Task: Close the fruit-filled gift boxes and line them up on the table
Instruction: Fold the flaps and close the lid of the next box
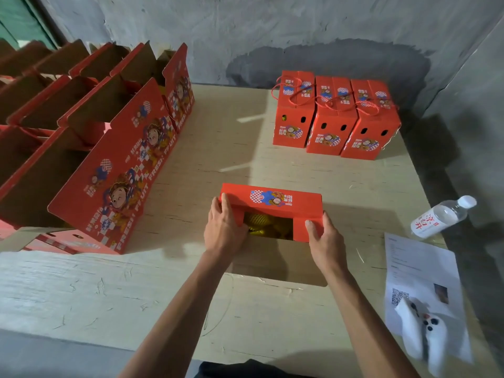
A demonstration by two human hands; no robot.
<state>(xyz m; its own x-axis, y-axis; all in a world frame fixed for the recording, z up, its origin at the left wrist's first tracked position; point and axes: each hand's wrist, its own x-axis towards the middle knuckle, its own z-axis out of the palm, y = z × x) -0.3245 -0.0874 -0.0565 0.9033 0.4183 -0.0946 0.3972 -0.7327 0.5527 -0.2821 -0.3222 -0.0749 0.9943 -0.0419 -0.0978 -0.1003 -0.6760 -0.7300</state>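
Observation:
A red gift box (272,199) stands in front of me at the middle of the table (218,148). Its far lid flap is folded over the top, and yellow fruit in foam net (268,227) shows through the gap. The brown near flap (275,261) lies open toward me. My left hand (223,227) presses the flap's left end, fingers straight on top and thumb at the opening. My right hand (324,238) presses the right end the same way. Three shut boxes (335,118) with red cord handles stand in a row at the far right.
Several open red boxes (90,126) with upright flaps crowd the table's left side. A water bottle (443,216) lies at the right edge. Printed sheets (420,266) and a white controller (425,336) lie at the near right. A grey wall (272,31) stands behind.

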